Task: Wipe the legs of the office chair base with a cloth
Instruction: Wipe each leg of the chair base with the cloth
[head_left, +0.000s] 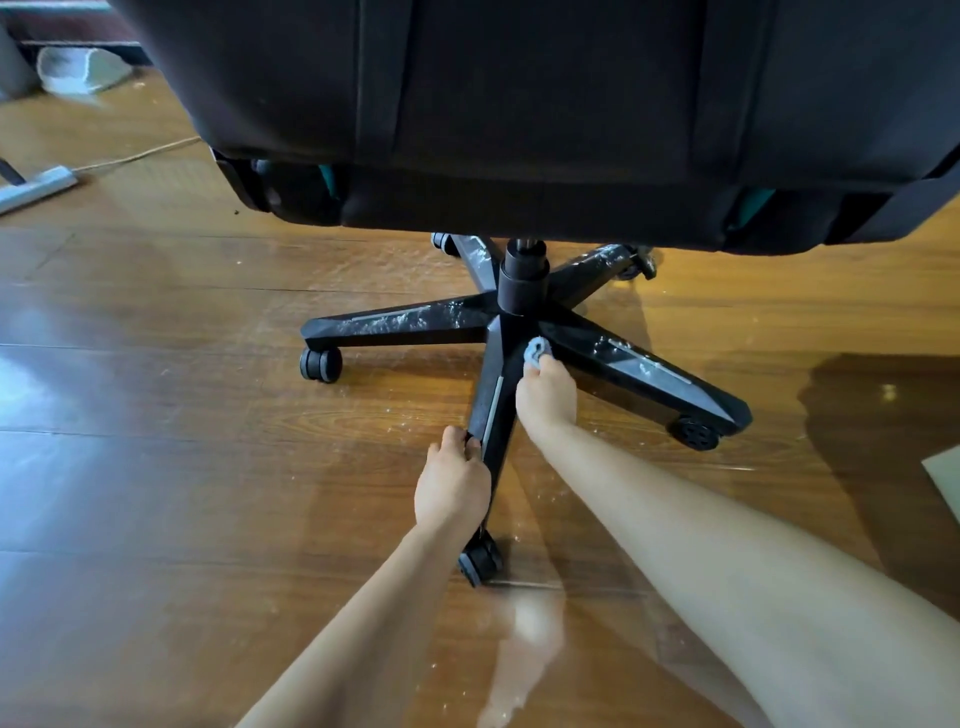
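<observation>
Two-handed, reaching down to the black five-legged office chair base (511, 325) standing on the wooden floor (156, 467); gripping the nearest leg (493, 395) with the left hand (452, 488), fingers curling round its left edge, roughly midway between the hub and the near castor (480, 561); pinching a small blue-grey cloth (537, 351) in the right hand (545, 395), fingertips bunching closely round it, so neither of the hands lying wide; pressing the cloth on the top of the base at the root of the nearest leg, just beside the central column (522, 275) and touching the inner end of the leg toward the right (649, 371); stretching both bare forearms forward from the bottom of the view; noticing white dusty smears lying on the left leg (395, 325), on the leg toward the right and on the far legs (597, 267), with the nearest leg looking darker and cleaner; seeing white specks scattering on the floor around the nearest leg; looking under the dark chair seat (519, 104) filling the top of the view and hiding part of the far legs; noting, well apart at the upper left, a pale slipper-like object (78, 67) and a grey bar (36, 187) with a thin cord; noting also a pale sheet corner (945, 478) at the right edge.
</observation>
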